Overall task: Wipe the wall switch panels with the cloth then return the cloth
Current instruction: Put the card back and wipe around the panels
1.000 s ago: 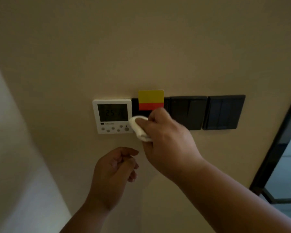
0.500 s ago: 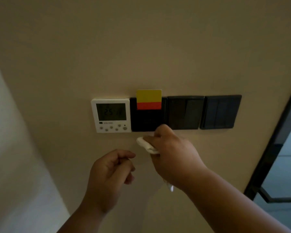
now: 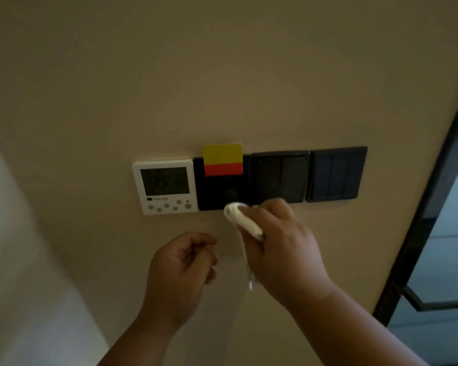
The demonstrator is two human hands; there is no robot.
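Observation:
A row of panels runs across the beige wall: a white thermostat [image 3: 165,186] reading 25, a black card-holder panel [image 3: 222,191] with a yellow and red card [image 3: 222,159] in its slot, and two black switch panels [image 3: 280,177] [image 3: 337,173]. My right hand [image 3: 280,247] grips a small white cloth [image 3: 242,219] and presses it against the lower edge of the card-holder panel. A strand of cloth hangs below the hand. My left hand [image 3: 181,262] hovers below the panels, fingers curled, holding nothing.
A dark door frame [image 3: 428,207] with glass runs down the right side. A lighter wall surface [image 3: 16,260] angles in at the lower left.
My right hand slid the cloth down off the card-holder panel's left side to below it, then back up to its bottom edge. My left hand stayed nearly still.

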